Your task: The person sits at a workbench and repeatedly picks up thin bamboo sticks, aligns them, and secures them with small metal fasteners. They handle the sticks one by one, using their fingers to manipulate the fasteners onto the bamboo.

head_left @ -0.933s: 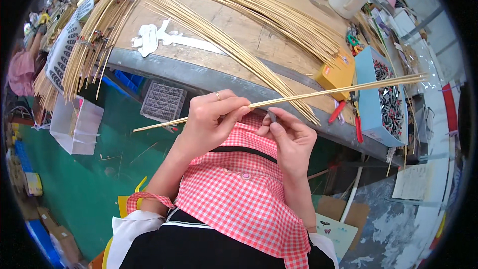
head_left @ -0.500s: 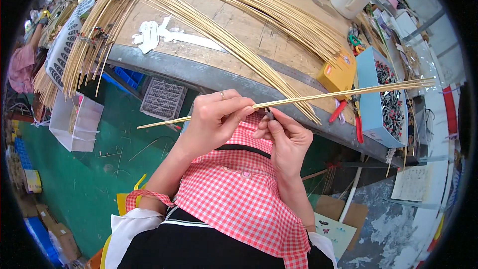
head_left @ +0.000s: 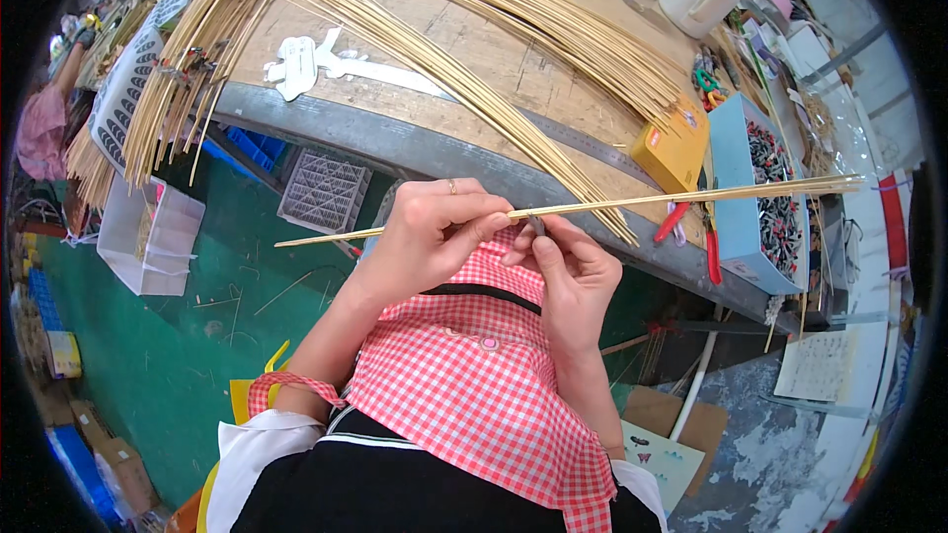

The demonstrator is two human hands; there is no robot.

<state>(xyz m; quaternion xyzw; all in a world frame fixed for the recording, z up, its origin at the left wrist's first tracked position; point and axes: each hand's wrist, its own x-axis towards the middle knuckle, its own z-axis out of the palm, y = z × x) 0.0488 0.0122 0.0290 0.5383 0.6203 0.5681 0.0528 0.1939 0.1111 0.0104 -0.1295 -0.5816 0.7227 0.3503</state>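
Observation:
Between the thumb and fingers of my left hand (head_left: 439, 227) is a thin bundle of long bamboo sticks (head_left: 671, 198), held crosswise in front of my checked apron. Its short end sticks out to the left; the long end reaches right, over a blue bin. Right beside it, my right hand (head_left: 568, 262) pinches a small flat grey piece (head_left: 536, 226) that meets the underside of the sticks. Its exact kind is too small to make out. Beyond my hands, a loose row of bamboo sticks (head_left: 464, 89) lies slantwise over the bench edge.
On the wooden bench (head_left: 296, 15) lie a larger pile of sticks (head_left: 533, 20), a white cutout (head_left: 296, 67), a metal ruler (head_left: 583, 143) and a yellow box (head_left: 673, 146). Red-handled pliers (head_left: 712, 252) rest near the blue bin (head_left: 731, 188) of small dark-and-red pieces. Tied stick bundles (head_left: 183, 79) overhang at left.
The stick bundle has tilted slightly, its right end lower and its left end a little higher. The grey piece now sits against the sticks' underside. Both hands stay in nearly the same place.

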